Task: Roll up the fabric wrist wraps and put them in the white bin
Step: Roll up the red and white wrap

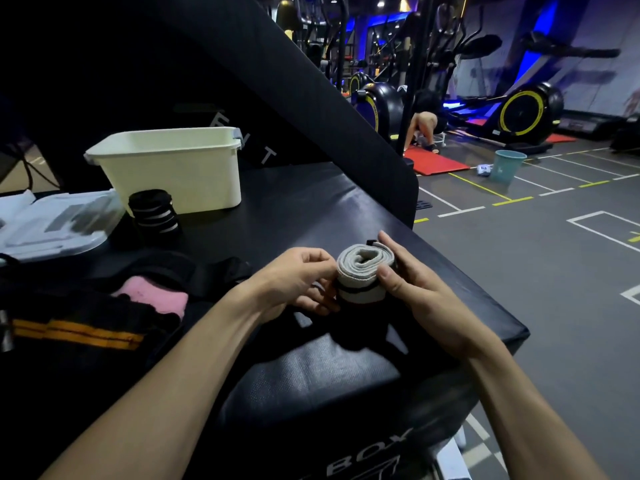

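Observation:
A grey wrist wrap with a black stripe is rolled into a tight coil and held upright just above the black padded box. My left hand pinches its left side with curled fingers. My right hand grips its right side, thumb on the front and fingers behind. The white bin stands at the back left of the box. A rolled black wrap with white stripes stands in front of the bin. Loose wraps lie at the left: a pink one and a black one with an orange stripe.
A clear plastic lid lies at the far left. A black padded panel leans behind the bin. The box's right edge drops to the gym floor, where a teal bucket, a red mat, exercise machines and a crouching person are seen.

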### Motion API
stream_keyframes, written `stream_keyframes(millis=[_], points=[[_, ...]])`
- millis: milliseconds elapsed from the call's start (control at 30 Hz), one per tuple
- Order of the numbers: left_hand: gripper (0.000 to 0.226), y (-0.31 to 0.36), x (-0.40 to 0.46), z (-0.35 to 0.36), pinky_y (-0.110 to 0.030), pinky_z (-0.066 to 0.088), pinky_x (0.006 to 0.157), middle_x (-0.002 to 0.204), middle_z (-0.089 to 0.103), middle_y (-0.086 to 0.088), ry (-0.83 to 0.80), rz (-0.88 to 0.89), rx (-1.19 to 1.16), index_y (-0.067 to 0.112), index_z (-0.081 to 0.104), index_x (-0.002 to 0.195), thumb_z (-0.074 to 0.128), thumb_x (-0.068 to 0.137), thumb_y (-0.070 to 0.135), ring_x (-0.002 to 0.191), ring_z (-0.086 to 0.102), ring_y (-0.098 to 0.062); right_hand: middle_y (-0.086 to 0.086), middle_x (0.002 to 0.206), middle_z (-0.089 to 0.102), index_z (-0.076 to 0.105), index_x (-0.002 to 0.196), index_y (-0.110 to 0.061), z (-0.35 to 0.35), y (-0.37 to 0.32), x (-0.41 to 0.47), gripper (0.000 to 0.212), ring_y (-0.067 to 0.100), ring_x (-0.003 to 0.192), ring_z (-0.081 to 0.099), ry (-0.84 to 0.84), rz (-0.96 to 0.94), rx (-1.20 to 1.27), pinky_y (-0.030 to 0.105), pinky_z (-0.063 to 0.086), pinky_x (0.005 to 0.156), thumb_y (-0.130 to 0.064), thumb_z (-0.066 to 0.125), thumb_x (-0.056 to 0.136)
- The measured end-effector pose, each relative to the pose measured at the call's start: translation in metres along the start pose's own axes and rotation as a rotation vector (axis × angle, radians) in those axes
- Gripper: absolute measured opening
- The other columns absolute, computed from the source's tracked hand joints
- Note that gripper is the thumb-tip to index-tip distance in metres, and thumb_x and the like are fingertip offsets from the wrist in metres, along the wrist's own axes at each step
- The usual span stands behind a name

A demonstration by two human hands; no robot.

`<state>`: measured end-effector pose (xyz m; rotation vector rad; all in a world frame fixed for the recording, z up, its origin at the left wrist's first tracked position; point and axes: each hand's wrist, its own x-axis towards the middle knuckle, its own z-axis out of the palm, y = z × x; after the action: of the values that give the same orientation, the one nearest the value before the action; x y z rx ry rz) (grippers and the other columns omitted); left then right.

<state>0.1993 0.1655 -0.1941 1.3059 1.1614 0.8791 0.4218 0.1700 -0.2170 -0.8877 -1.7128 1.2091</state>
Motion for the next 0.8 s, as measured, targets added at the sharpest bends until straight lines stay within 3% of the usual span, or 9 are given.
stream_keyframes(millis=[100,200,367,467,533,700,800], points=[[0.011,-0.002,0.003,-0.001,-0.023,0.055,0.048,0.071,0.063,-0.007,0.003,-0.015,-0.010,0.016,0.056,0.091,0.062,0.100,0.016,0.057,0.068,-0.020,-0.011,0.144,0.056,0.039,0.152,-0.018,0.002,0.002,0.005,0.061,-0.005,0.131,0.051,-0.008,-0.039,-0.022,0.011,0.039,0.104,-0.028,0.056,0.095],[0.009,-0.003,0.003,0.001,-0.023,0.054,0.047,0.068,0.062,-0.005,0.028,-0.005,0.021,0.016,0.056,0.093,0.060,0.101,0.019,0.054,0.064,-0.016,-0.003,0.142,0.059,0.044,0.146,-0.013,0.005,0.005,0.006,0.049,0.003,0.133,0.051,0.004,-0.058,-0.011,0.016,0.039,0.108,-0.024,0.052,0.100],[0.009,-0.002,-0.006,0.006,-0.025,0.054,0.048,0.068,0.061,-0.005,0.087,0.021,-0.010,0.015,0.057,0.095,0.051,0.101,0.017,0.052,0.061,-0.017,-0.001,0.138,0.058,0.051,0.138,-0.020,0.015,0.005,0.004,0.035,0.003,0.127,0.056,0.108,-0.070,0.008,0.019,0.042,0.107,-0.025,0.051,0.104],[0.008,0.000,-0.014,0.014,-0.025,0.053,0.049,0.072,0.059,-0.006,0.132,0.046,0.004,0.015,0.058,0.101,0.050,0.102,0.016,0.057,0.059,-0.018,0.000,0.141,0.047,0.050,0.144,-0.023,0.022,0.003,0.001,0.042,0.004,0.129,0.052,0.202,-0.063,-0.070,0.022,0.038,0.113,-0.031,0.053,0.103],[0.012,0.002,-0.020,0.020,-0.025,0.050,0.050,0.074,0.058,-0.007,0.149,0.066,-0.004,0.013,0.057,0.110,0.052,0.099,0.015,0.059,0.057,-0.019,0.001,0.142,0.050,0.046,0.149,-0.021,0.023,0.001,-0.002,0.051,0.007,0.129,0.053,0.228,-0.039,-0.079,0.027,0.040,0.114,-0.033,0.056,0.101],[0.052,0.002,-0.032,0.025,-0.025,0.048,0.053,0.092,0.059,-0.012,0.113,0.130,-0.054,0.026,0.058,0.131,0.051,0.080,0.016,0.065,0.053,-0.017,-0.004,0.150,0.052,0.034,0.157,-0.019,0.023,-0.006,-0.015,0.066,0.002,0.137,0.048,0.151,0.016,-0.048,0.033,0.036,0.119,-0.031,0.063,0.099],[0.057,-0.002,-0.038,0.029,-0.025,0.046,0.056,0.097,0.060,-0.009,0.111,0.184,-0.036,0.026,0.058,0.136,0.047,0.082,0.013,0.065,0.050,-0.013,-0.008,0.160,0.038,0.027,0.160,-0.020,0.024,-0.012,-0.018,0.069,-0.002,0.144,0.034,0.113,0.039,-0.046,0.024,0.025,0.121,-0.033,0.059,0.100]])
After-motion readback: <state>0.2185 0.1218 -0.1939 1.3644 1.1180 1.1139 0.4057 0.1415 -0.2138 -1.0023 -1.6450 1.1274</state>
